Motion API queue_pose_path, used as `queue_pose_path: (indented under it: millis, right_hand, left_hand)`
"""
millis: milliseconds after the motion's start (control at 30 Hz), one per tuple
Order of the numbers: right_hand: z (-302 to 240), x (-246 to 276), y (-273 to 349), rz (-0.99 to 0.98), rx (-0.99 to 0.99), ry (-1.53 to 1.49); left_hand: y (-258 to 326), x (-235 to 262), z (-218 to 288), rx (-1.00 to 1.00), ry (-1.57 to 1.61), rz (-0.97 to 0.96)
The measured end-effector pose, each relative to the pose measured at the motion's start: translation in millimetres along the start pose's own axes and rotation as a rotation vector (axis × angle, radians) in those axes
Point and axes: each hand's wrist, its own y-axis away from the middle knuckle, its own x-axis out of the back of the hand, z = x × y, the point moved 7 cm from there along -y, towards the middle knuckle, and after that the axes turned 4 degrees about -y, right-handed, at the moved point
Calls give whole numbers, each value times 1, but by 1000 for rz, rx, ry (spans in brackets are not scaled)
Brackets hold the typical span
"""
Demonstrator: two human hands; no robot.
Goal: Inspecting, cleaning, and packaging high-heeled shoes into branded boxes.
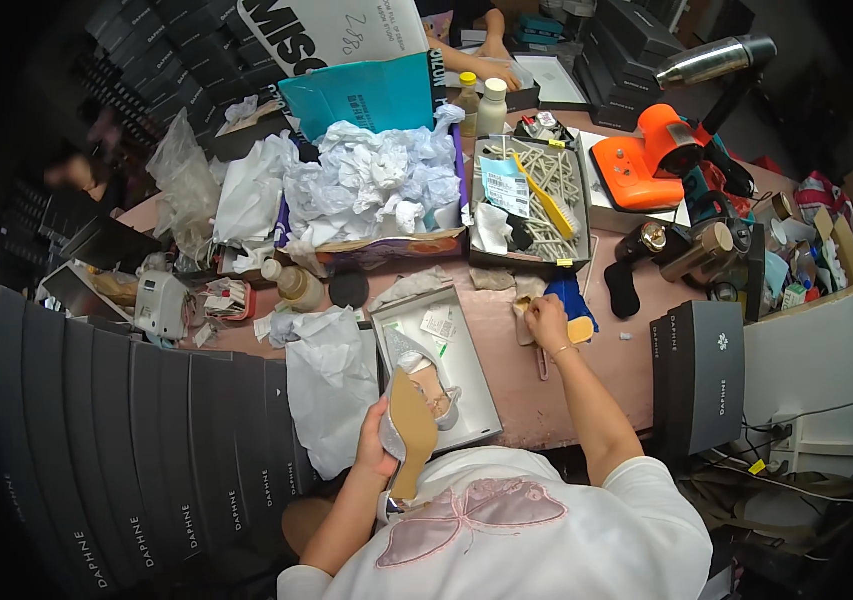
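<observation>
shoe point(413, 430) is up in your left hand point(375, 445), held in front of your body at the near left corner of the open box point(475, 390), its tan sole turned into view. your left fingers are wrapped around its silvery side and grasping it. your right hand point(547, 322) is down at the table point(617, 370), fingers bent together beside a beige cloth point(524, 322), with a blue cloth point(569, 292) and a yellow pad point(581, 330) near; i cannot tell whether you have a grip on anything there. a second shoe point(432, 390) lies in the box, and white paper point(332, 385) lies beside it.

you look to be in the checking and cleaning step, probably fetching something to wipe with. if so, the next move calls for bringing it over to the shoe while your left hand keeps that sole steady, and going gently on the glittery side, which could scuff.
</observation>
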Motion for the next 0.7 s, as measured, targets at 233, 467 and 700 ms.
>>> queue_pose_path:
  millis: [233, 467, 700]
  right_hand:
    - [-25, -3, 37, 105, 3, 303]
    - [-89, 12, 85, -399, -403, -1957]
    - [-137, 17, 100, -741, -150, -2377]
  left_hand:
    - [-5, -3, 15, 143, -52, -98]
    - [-9, 27, 17, 160, -62, -134]
    - [-22, 2, 18, 233, -11, -179]
